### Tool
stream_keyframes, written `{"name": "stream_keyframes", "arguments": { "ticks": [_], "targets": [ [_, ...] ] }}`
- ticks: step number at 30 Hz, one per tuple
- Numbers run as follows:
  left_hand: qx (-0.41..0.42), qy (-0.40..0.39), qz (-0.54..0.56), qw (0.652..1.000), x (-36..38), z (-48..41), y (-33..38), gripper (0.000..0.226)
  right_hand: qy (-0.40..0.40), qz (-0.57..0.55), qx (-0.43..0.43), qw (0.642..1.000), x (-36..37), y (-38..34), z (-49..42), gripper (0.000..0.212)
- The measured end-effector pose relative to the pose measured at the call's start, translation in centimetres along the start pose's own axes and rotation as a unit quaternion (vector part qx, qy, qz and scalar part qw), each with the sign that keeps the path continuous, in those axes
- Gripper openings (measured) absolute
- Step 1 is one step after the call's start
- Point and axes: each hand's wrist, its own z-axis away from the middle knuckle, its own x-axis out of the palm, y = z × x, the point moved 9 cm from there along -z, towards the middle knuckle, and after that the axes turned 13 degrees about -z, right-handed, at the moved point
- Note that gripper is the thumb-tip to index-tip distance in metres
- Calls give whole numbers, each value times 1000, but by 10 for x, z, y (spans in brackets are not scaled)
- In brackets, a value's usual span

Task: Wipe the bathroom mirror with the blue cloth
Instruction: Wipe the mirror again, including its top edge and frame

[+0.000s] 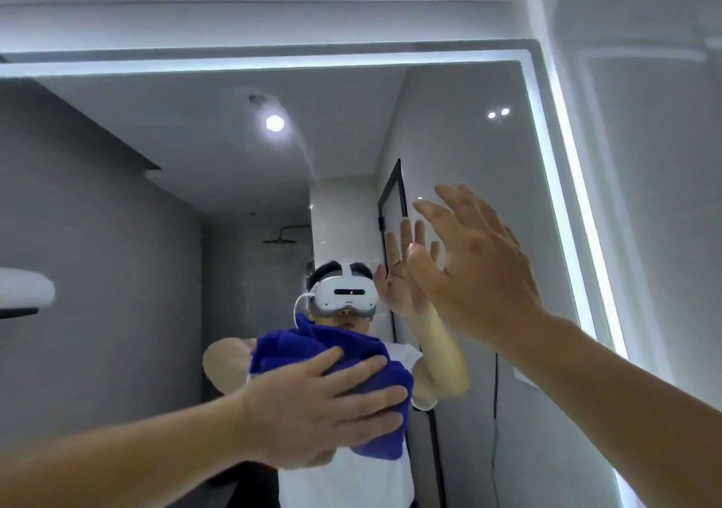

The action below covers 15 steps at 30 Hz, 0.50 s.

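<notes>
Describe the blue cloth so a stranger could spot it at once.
Start at the big wall mirror with the lit strip along its top and right edges. Low in the middle, the left hand presses a bunched cloth against the glass. It is the only deep blue thing among greys and whites.

Bright, cool light comes from the LED strip [562, 148] framing the mirror [117, 214]; wide-angle bending at edges, right hand [476, 265] motion-blurred.
</notes>
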Motion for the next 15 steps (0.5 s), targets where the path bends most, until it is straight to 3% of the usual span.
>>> {"name": "stream_keyframes", "arguments": {
  "ticks": [3,6,8,10,11,13,15],
  "targets": [
    [-90,26,-63,994,-5,4,-91,75,-2,6,-6,1000,1,5,7,50],
    [-320,2,-83,944,-8,28,-238,73,-5,-11,0,1000,3,9,8,54],
    [-510,-9,-3,860,-8,55,-315,66,-2,-22,1,1000,4,10,7,59],
    [-644,-3,46,763,-5,71,-347,62,5,-31,0,999,6,10,7,59],
    [-678,1,47,734,-5,72,-349,61,7,-34,-2,999,7,10,7,58],
    [-702,5,46,710,-9,66,-331,62,6,-39,-7,999,8,8,4,57],
    [-676,11,48,735,-10,51,-290,63,7,-50,-6,999,9,4,-1,57]
  ]
}}
